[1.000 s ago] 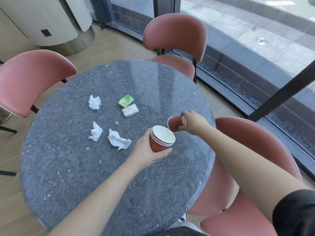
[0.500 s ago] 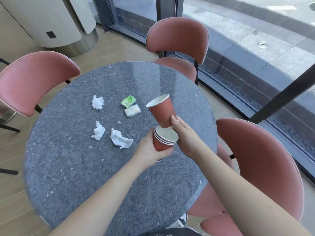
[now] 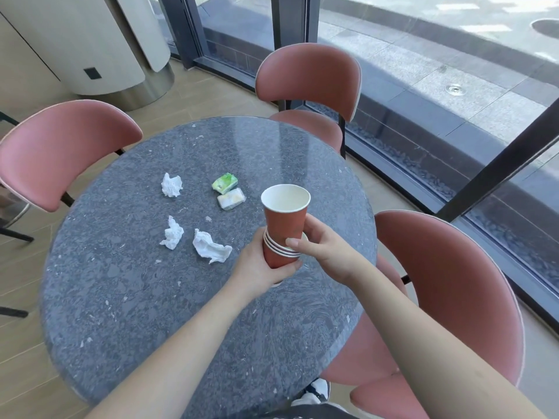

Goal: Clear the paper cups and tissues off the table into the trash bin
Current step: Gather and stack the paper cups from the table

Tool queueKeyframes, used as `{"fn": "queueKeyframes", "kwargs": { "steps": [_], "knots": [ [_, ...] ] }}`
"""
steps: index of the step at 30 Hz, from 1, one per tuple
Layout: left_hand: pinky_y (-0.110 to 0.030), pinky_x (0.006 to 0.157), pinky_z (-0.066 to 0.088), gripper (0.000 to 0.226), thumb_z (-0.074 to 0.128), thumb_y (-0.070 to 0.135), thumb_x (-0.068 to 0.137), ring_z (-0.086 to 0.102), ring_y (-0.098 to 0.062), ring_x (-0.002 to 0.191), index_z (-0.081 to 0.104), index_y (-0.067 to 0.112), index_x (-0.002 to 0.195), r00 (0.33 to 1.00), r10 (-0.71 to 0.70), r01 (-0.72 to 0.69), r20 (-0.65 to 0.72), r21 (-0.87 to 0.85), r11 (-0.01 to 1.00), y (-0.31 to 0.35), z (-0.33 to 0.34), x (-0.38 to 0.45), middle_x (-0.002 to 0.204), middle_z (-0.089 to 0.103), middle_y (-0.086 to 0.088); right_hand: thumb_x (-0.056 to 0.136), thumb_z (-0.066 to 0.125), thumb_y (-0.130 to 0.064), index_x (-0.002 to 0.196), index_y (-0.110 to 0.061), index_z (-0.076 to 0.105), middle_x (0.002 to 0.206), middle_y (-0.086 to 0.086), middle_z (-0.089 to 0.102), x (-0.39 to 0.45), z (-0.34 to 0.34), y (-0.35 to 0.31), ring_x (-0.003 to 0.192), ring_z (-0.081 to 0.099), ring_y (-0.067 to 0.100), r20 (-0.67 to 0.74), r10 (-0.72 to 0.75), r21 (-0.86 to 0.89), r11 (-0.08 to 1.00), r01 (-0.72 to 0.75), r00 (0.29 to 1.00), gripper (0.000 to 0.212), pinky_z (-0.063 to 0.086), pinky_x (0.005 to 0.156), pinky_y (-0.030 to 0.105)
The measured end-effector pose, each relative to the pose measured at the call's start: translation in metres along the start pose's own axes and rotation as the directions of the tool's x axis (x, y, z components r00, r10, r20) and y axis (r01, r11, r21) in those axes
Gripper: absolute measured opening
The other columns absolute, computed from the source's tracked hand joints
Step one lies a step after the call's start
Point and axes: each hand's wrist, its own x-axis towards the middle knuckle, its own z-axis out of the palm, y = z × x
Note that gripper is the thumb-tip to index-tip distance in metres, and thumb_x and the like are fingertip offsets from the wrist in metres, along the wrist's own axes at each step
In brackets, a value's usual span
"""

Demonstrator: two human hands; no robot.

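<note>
Over the right half of the round grey stone table [image 3: 127, 297], my left hand [image 3: 260, 267] grips a stack of red paper cups [image 3: 279, 252] from below. A further red cup [image 3: 284, 216] stands upright in the top of the stack, and my right hand [image 3: 323, 249] holds its lower part between thumb and fingers. Three crumpled white tissues lie on the table to the left: one far [image 3: 171, 185], one near left [image 3: 172, 233], one nearest the hands [image 3: 210, 247]. No trash bin is in view.
A green tissue packet [image 3: 224, 182] and a pale yellowish packet [image 3: 231, 199] lie behind the cups. Pink chairs stand at the left [image 3: 60, 146], far side [image 3: 308, 80] and right [image 3: 447, 282]. A glass wall runs along the right. A beige column [image 3: 90, 46] stands at back left.
My right hand picked a lying cup off the table, lifted it above the stack, turned it upright and pushed it into the stack in my left hand.
</note>
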Motion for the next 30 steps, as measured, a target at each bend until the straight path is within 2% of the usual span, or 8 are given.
{"fn": "queueKeyframes", "kwargs": {
  "steps": [4,11,15,19,21,23,25,30],
  "knots": [
    [-0.046,0.088,0.056,0.072,0.081,0.058,0.055,0.07,-0.014,0.1,0.055,0.031,0.117,1.0,0.003,-0.004,-0.016,-0.084,0.996,0.003,0.008,-0.011,0.106,0.073,0.008,0.087,0.072,-0.012,0.14,-0.011,0.051,0.14,0.008,0.061,-0.01,-0.004,-0.007,0.131,0.058,0.018,0.023,0.014,-0.053,0.999,-0.013,1.0,0.058,0.048,0.103,0.027],
    [-0.048,0.091,0.055,0.07,0.084,0.052,0.058,0.07,-0.016,0.104,0.057,0.029,0.118,0.998,0.06,-0.064,-0.032,-0.145,0.987,0.003,0.015,-0.027,0.11,0.073,0.004,0.086,0.073,-0.01,0.139,-0.022,0.052,0.134,-0.004,0.066,-0.035,-0.001,-0.013,0.128,0.059,0.012,0.02,0.018,-0.106,0.994,-0.016,1.0,0.058,0.048,0.103,0.026],
    [-0.035,0.093,0.055,0.064,0.082,0.055,0.055,0.068,-0.005,0.104,0.056,0.042,0.112,0.996,0.075,-0.081,-0.041,-0.177,0.981,0.004,0.014,-0.038,0.111,0.072,0.011,0.082,0.077,-0.017,0.141,-0.021,0.05,0.139,0.001,0.061,-0.046,0.006,-0.016,0.131,0.056,0.015,-0.035,0.001,-0.161,0.987,-0.007,0.999,0.065,0.047,0.105,0.03],
    [-0.007,0.079,0.047,0.061,0.081,0.059,0.053,0.063,0.014,0.097,0.05,0.07,0.104,0.995,0.096,-0.1,-0.035,-0.181,0.978,0.004,0.008,-0.05,0.104,0.068,0.035,0.076,0.078,-0.035,0.142,-0.03,0.046,0.143,-0.008,0.056,-0.063,0.022,-0.022,0.132,0.054,0.008,-0.065,-0.019,-0.216,0.976,0.005,0.998,0.073,0.046,0.105,0.026],
    [-0.001,0.074,0.043,0.062,0.08,0.062,0.052,0.059,0.019,0.095,0.049,0.068,0.105,0.993,0.119,-0.122,-0.025,-0.158,0.98,0.003,0.002,-0.058,0.102,0.068,0.032,0.077,0.076,-0.038,0.142,-0.031,0.046,0.147,-0.009,0.054,-0.07,0.032,-0.022,0.135,0.052,0.007,-0.088,-0.042,-0.229,0.973,0.021,0.995,0.072,0.045,0.109,0.027],
    [-0.002,0.074,0.043,0.063,0.08,0.063,0.051,0.058,0.02,0.094,0.051,0.057,0.106,0.991,0.135,-0.135,-0.011,-0.147,0.98,-0.001,-0.003,-0.066,0.102,0.068,0.026,0.078,0.076,-0.039,0.141,-0.03,0.05,0.144,-0.008,0.057,-0.077,0.043,-0.019,0.133,0.054,0.009,-0.113,-0.05,-0.25,0.968,0.02,0.992,0.069,0.045,0.108,0.028],
    [-0.004,0.074,0.045,0.065,0.08,0.064,0.05,0.059,0.019,0.094,0.049,0.054,0.107,0.989,0.145,-0.143,0.002,-0.15,0.978,-0.006,-0.007,-0.074,0.102,0.067,0.027,0.078,0.077,-0.039,0.14,-0.03,0.052,0.139,-0.008,0.061,-0.083,0.054,-0.016,0.129,0.058,0.009,-0.126,-0.037,-0.281,0.96,0.0,0.991,0.067,0.048,0.101,0.024],
    [-0.024,0.079,0.057,0.068,0.082,0.063,0.05,0.064,0.011,0.093,0.052,0.052,0.11,0.988,0.147,-0.134,0.043,-0.222,0.966,-0.016,-0.008,-0.093,0.101,0.069,0.031,0.079,0.076,-0.045,0.135,-0.037,0.056,0.131,-0.012,0.065,-0.105,0.078,0.0,0.124,0.06,0.008,-0.221,-0.065,-0.366,0.931,-0.021,0.973,0.06,0.049,0.102,0.026]
  ]
}}
